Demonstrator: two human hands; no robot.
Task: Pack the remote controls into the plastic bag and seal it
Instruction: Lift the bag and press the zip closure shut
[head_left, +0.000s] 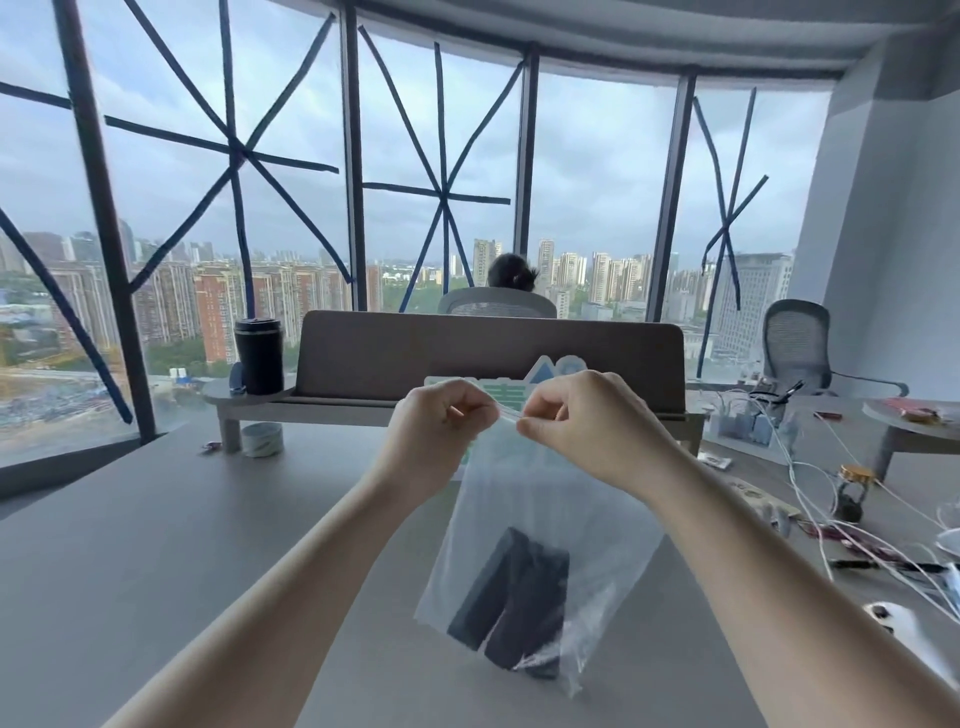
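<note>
Both hands (511, 415) pinching plastic bag (540, 519) top, remote controls (511, 603) inside.

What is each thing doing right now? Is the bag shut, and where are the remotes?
Plastic bag: held up above the desk, hanging; top pinched, seal unclear.
Remote controls: inside the bag, at the bottom.
Left hand: pinching the bag's top.
Right hand: pinching the bag's top.
Black cup: upright, lid on.
Tape roll: lying flat.

Dark rectangular remote controls (511, 608) hazy behind the clear plastic bag (540, 499), their count unclear, bag's top strip hidden by pinching fingers (535, 427), both forearms cut off at bottom edge
</note>
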